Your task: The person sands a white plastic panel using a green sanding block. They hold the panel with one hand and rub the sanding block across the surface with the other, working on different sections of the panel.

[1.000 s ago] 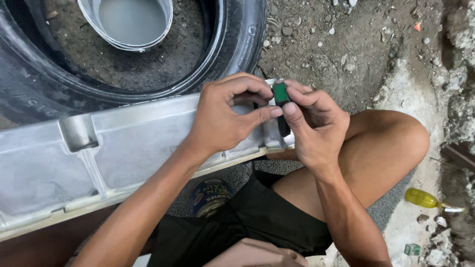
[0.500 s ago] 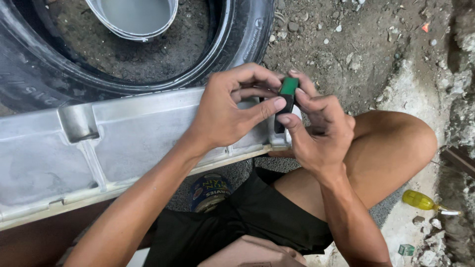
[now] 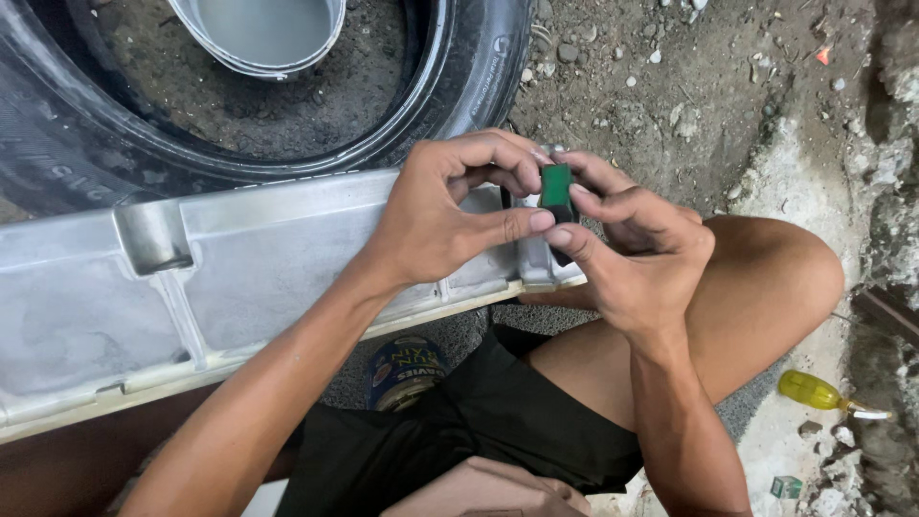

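Both forearms are bare from elbow to wrist, with no sleeve, watch, band or glove in view; the left hand [image 3: 436, 225] and the right hand [image 3: 637, 254] are bare too, without rings, the fingernails short and plain; below the hands, black shorts [image 3: 450, 445] of a matte cloth cover the lap, their hem ending just under the right wrist; beyond that hem the thigh and knee are uncovered.
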The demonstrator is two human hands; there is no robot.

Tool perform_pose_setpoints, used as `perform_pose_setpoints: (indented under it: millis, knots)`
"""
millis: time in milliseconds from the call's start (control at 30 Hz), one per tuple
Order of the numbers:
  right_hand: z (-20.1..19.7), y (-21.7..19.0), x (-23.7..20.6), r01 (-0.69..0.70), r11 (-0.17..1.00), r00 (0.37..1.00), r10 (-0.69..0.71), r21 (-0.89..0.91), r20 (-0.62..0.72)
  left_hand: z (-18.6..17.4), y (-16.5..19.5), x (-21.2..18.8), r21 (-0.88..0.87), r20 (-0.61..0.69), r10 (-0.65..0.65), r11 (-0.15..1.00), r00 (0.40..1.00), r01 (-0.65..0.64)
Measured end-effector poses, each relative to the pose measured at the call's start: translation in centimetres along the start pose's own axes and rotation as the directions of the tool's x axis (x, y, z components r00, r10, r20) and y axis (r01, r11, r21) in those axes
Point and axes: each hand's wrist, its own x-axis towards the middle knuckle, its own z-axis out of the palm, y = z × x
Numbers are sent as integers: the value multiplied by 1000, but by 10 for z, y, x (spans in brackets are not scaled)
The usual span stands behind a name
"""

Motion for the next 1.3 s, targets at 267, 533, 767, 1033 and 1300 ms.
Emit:
perform_pose_setpoints:
  millis: [267, 533, 767, 1033, 1300]
  knots:
    - [-4, 26, -4, -54, 906, 988, 108, 419, -106, 12, 6, -5, 641, 125, 284, 709, 951, -296]
    - [-10, 38, -14, -100, 805, 982, 175, 585, -73, 15, -11, -9, 733, 296, 365, 506, 883, -455]
    - [-6, 25, -11, -31, 863, 995, 74, 505, -67, 11, -15, -15, 766, 351, 436, 375, 829, -522]
    - [-5, 7, -15, 29, 965, 995, -3, 261, -102, 13, -1, -11, 729, 320, 462, 437, 827, -526]
    - [2, 1, -12, 190, 977, 982, -188, 94, -23, 15, 13, -10, 698, 191, 523, 523, 831, -490]
